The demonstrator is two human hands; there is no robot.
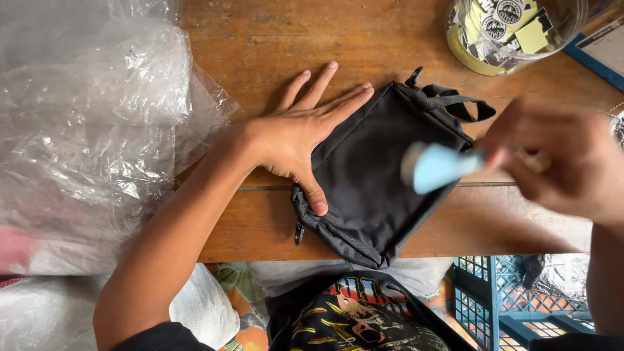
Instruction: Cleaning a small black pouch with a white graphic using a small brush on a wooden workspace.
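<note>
With the left hand [296, 133] pressed flat, fingers spread, on the black bag [377, 175] mid-surface [260, 39], the right hand's [559, 159] grip pinches a pale-blue tool [435, 167]; I'd keep strokes short and the fabric taut.

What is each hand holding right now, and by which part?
The right hand grips a blurred light blue tool by its handle end. The left hand only presses flat on the black bag.

Bare forearms, black printed shirt

Left hand [300, 133] and right hand [559, 159] ungloved; black short sleeves at six o'clock, shirt bearing a colourful graphic.
</note>
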